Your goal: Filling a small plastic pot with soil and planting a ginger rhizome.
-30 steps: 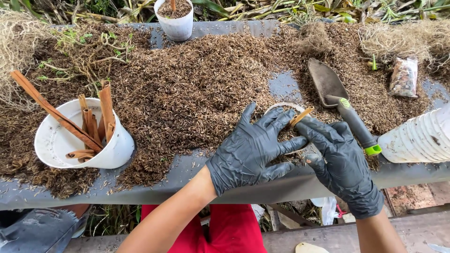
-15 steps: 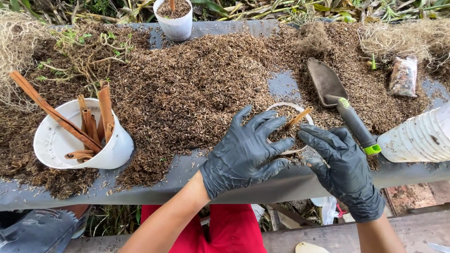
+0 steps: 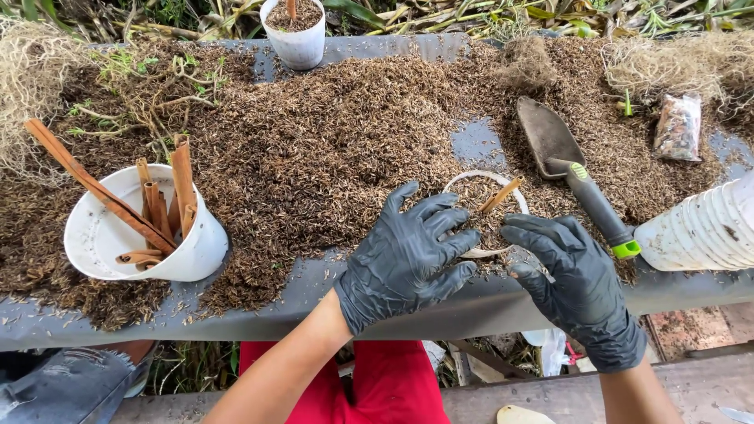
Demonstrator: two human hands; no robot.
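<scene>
A long grey bench (image 3: 330, 310) runs across the view in even daylight, outdoors. Brown husk litter (image 3: 330, 149) covers most of its top. Behind it lie dry leaves and green plants (image 3: 487, 20). Below the bench's front edge show weathered planks (image 3: 550, 396) and reddish paving (image 3: 691, 326).

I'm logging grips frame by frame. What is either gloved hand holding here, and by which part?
Nothing is clearly gripped. The left hand rests spread against the near rim of the small white pot; the right hand sits open beside it.
</scene>
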